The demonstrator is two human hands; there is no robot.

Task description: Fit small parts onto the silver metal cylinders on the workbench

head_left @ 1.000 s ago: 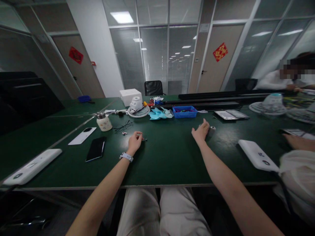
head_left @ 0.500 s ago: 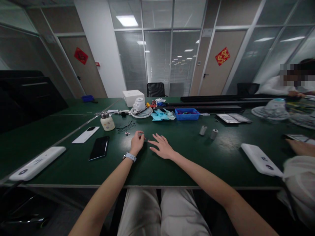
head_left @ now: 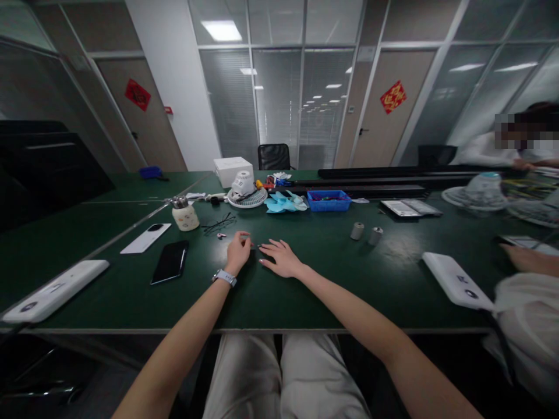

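Note:
My left hand (head_left: 238,251), with a watch on its wrist, rests on the green table (head_left: 305,279) with its fingers curled in a loose pinch; what it pinches is too small to make out. My right hand (head_left: 279,258) lies right beside it, palm down, fingers bent onto the table over a small dark piece (head_left: 260,247) between the two hands. Two small grey cylinders (head_left: 365,233) stand apart to the right, untouched.
A black phone (head_left: 170,262) and a white phone (head_left: 145,238) lie to the left, near a small bottle (head_left: 184,215). Behind are a fan grille (head_left: 247,198), light blue fan blades (head_left: 283,202) and a blue tray (head_left: 328,200). White flat devices (head_left: 456,279) lie at both sides. Another person's arm (head_left: 530,259) is at right.
My right hand left the grey cylinders at the right and moved left across the table to sit beside my left hand. The left hand has barely moved.

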